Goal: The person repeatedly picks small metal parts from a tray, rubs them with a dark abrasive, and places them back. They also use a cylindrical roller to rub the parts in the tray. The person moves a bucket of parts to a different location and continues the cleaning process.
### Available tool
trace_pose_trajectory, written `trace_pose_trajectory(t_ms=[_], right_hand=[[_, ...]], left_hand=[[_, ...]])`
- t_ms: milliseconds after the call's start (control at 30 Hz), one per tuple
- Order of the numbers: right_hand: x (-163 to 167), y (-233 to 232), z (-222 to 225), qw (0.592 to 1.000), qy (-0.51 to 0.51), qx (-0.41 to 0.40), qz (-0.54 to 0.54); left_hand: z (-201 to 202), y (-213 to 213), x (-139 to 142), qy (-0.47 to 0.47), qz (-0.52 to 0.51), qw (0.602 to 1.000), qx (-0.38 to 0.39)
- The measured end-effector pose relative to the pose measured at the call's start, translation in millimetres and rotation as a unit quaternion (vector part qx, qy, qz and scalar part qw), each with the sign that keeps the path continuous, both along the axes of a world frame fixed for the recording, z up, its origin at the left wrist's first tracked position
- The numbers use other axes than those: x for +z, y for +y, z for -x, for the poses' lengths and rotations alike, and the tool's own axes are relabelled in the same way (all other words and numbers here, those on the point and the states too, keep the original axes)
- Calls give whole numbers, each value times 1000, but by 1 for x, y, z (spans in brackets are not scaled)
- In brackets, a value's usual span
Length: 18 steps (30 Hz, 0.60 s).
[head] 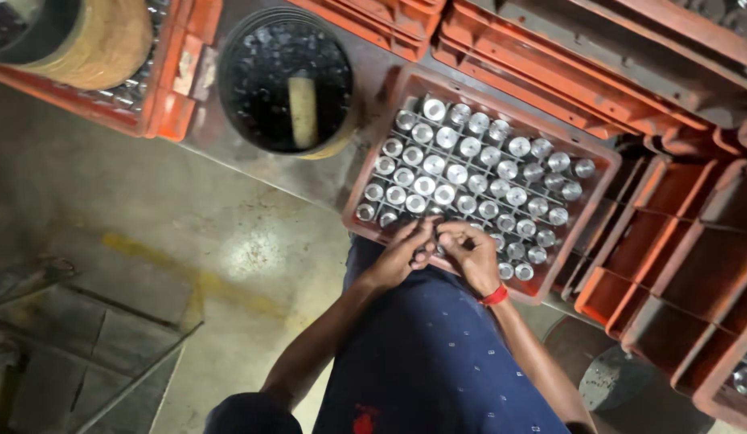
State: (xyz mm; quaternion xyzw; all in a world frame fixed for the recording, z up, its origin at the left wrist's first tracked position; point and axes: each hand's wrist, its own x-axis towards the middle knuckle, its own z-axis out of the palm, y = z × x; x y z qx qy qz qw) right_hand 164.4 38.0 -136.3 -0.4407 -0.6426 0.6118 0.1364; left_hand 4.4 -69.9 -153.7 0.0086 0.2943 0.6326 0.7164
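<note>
Head view, looking straight down. Far left: an orange crate (160, 112) with a tan cylindrical roll (108, 40) lying in it. Right of it, a round black bucket (285, 80) holding dark small parts and one pale stick-like piece, long axis running near to far. Centre: a red-orange tray (372, 229) with a grid insert, filled with shiny metal cylinders (458, 173) standing upright, round end faces toward the camera; rows run diagonally from near-left to far-right. Left hand (402, 257) and right hand (470, 253) meet at the tray's near edge, fingertips touching or almost so. Both sets of fingers are curled and pinched together over the nearest row; they seem to close on a small metal piece between them, but the piece itself is hidden, so I cannot tell which hand actually grips it. The standing cylinders lie directly beyond the fingers, on the far side, axes vertical; both hands are about equally near them. Red band (494, 296) on the right wrist. Right: stacked empty orange crates (671, 249). Near, below the hands: dark blue clothing (438, 362); grey floor (148, 209) to the left.
</note>
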Motion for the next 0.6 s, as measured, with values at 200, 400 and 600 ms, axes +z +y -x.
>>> trace_pose_trajectory(t_ms=[200,400,600], right_hand=[[-7,64,60,974,22,-60,-216],[-4,94,98,922,-112,64,-364],[5,90,92,961,-97,32,-259]], left_hand=[[17,-8,-27,-142,150,967,151],[22,-17,-30,-68,86,983,146],[20,3,-9,-7,102,986,128]])
